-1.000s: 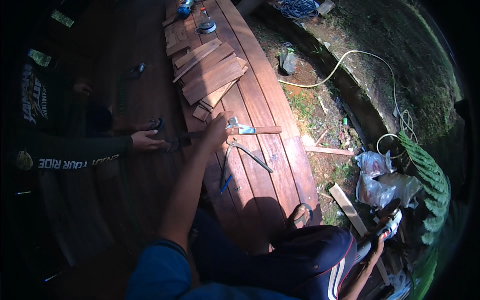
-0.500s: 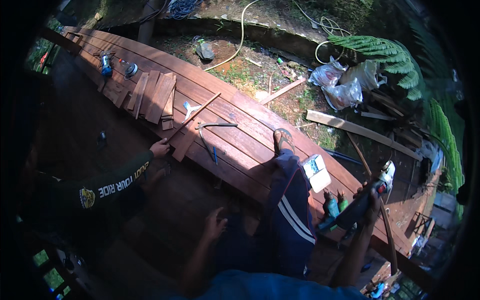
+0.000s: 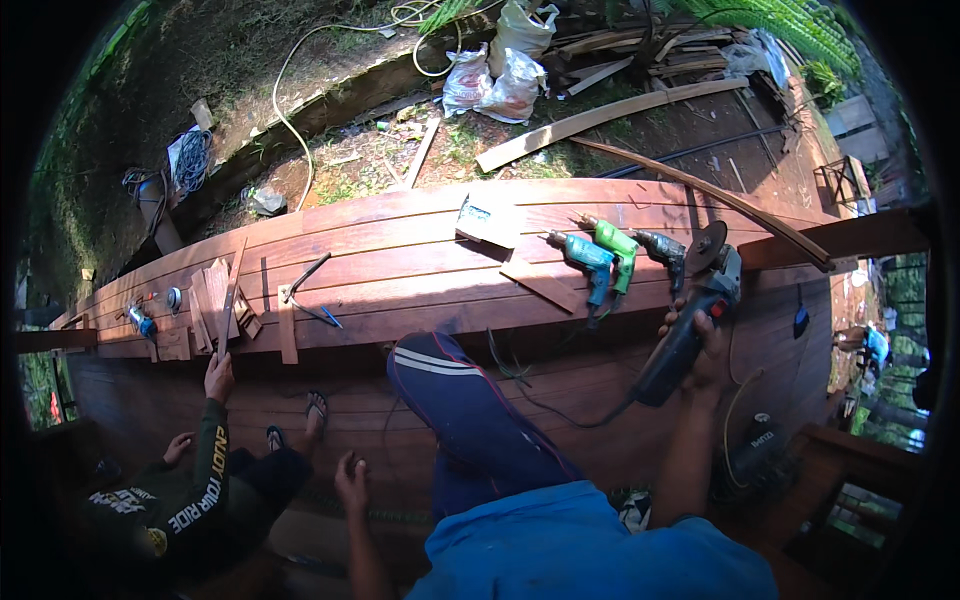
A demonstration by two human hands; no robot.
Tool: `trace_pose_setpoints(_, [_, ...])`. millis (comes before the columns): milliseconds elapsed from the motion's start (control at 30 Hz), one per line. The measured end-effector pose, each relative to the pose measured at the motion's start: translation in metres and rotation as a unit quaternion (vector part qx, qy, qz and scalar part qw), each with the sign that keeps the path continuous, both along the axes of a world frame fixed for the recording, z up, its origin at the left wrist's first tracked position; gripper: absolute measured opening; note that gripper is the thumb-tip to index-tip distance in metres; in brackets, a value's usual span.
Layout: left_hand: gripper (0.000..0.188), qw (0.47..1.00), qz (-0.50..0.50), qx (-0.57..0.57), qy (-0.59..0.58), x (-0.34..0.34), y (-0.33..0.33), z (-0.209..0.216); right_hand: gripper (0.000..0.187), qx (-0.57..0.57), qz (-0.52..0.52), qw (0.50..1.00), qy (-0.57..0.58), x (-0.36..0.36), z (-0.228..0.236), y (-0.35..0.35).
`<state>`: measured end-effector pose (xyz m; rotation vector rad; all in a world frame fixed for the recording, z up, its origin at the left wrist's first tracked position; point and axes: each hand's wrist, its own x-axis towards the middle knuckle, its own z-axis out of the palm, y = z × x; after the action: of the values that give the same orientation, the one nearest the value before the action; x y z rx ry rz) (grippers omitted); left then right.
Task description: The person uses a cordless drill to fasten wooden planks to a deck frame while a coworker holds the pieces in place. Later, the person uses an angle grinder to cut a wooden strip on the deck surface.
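My right hand (image 3: 708, 348) grips a dark angle grinder (image 3: 662, 362), its grey head and round disc (image 3: 708, 246) pointing up near the bench edge. Its cord runs off to the left. Beyond the grinder, a teal drill (image 3: 590, 262), a green drill (image 3: 618, 244) and a dark drill (image 3: 664, 254) lie side by side on the reddish plank bench (image 3: 370, 222). My left hand (image 3: 352, 484) hangs over the deck beside my knee, empty, with fingers loosely bent and apart.
At left a co-worker's hand (image 3: 218, 376) holds a thin wood strip (image 3: 236, 285) beside a stack of short boards (image 3: 208, 300). An open white box (image 3: 484, 222) and a board offcut (image 3: 540, 284) lie mid-bench. A long strip (image 3: 710, 195) slants across the right end. White sacks (image 3: 508, 80) stand beyond.
My view has swung right, bringing the drills fully into sight. My sandalled foot, earlier on the bench, no longer shows there. The grinder stays in my right hand.
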<state>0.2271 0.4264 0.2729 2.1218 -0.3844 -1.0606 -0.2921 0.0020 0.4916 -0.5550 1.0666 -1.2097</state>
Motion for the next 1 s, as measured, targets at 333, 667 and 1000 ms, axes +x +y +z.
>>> trace_pose_setpoints(333, [0.046,0.979,-0.095,0.106,0.147,-0.111,-0.015,-0.052,0.059,-0.008,-0.139,0.990,0.039,-0.181,-0.023,0.095])
trace_pose_setpoints(667, [0.062,0.869,-0.478,0.068,0.108,-0.477,-0.153,0.002,0.048,0.035,-0.229,0.963,-0.137,-0.440,-0.028,0.215])
trace_pose_setpoints(1000, [0.070,0.378,-0.780,0.001,0.499,-0.801,-0.236,0.129,0.053,-0.097,-0.188,0.851,-0.481,-0.584,-0.011,0.286])
